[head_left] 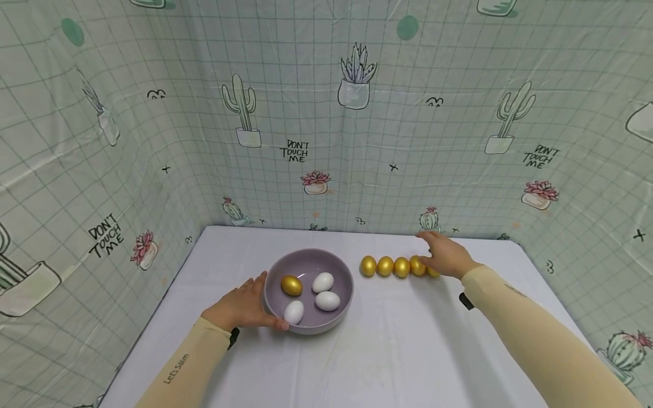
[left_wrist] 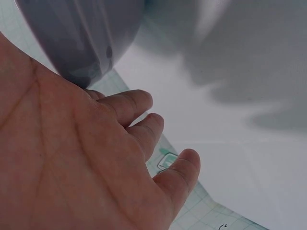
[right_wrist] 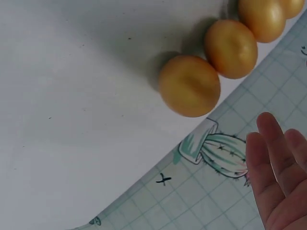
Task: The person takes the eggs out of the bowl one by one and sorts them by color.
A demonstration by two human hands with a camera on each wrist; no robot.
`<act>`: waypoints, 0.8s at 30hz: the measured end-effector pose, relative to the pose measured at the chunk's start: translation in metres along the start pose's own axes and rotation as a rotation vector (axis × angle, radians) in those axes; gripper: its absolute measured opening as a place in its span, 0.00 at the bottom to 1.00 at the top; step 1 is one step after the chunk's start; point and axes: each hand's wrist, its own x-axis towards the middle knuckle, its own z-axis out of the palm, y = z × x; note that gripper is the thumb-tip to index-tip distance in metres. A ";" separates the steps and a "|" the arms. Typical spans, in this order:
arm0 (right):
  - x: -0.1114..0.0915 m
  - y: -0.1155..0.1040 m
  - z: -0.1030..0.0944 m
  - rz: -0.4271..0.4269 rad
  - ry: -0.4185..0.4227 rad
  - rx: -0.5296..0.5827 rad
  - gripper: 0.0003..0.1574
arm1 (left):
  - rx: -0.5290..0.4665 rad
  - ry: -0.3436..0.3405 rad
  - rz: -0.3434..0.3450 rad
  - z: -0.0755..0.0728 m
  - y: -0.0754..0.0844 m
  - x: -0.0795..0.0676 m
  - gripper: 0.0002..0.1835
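A round mauve bowl (head_left: 308, 263) holds one gold egg (head_left: 292, 285) and three white eggs (head_left: 327, 301). My left hand (head_left: 247, 303) rests against the bowl's left side, its thumb along the front rim and fingers spread at the side. In the left wrist view the palm and straight fingers lie beside the bowl's outer wall (left_wrist: 96, 33). To the right of the bowl, several gold eggs (head_left: 385, 266) form a row. Over the row's right end hovers my right hand (head_left: 449, 256), fingers extended, partly hiding the last egg (right_wrist: 190, 86).
A white cloth covers the table (head_left: 367, 357). Behind it and on both sides hangs a grid-patterned curtain (head_left: 316, 113) with cactus drawings, close to the row of gold eggs.
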 end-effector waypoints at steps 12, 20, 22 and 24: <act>0.014 -0.038 -0.005 -0.108 0.045 -0.015 0.41 | 0.001 -0.003 0.001 -0.001 0.002 -0.001 0.75; 0.018 -0.078 -0.009 -0.220 0.072 0.015 0.41 | -0.007 -0.006 -0.001 -0.001 0.002 -0.001 0.75; 0.019 -0.089 -0.009 -0.253 0.077 0.030 0.41 | -0.010 -0.008 -0.003 -0.001 0.002 -0.001 0.75; 0.021 -0.101 -0.010 -0.288 0.076 0.048 0.41 | -0.012 -0.009 -0.007 -0.001 0.003 -0.002 0.75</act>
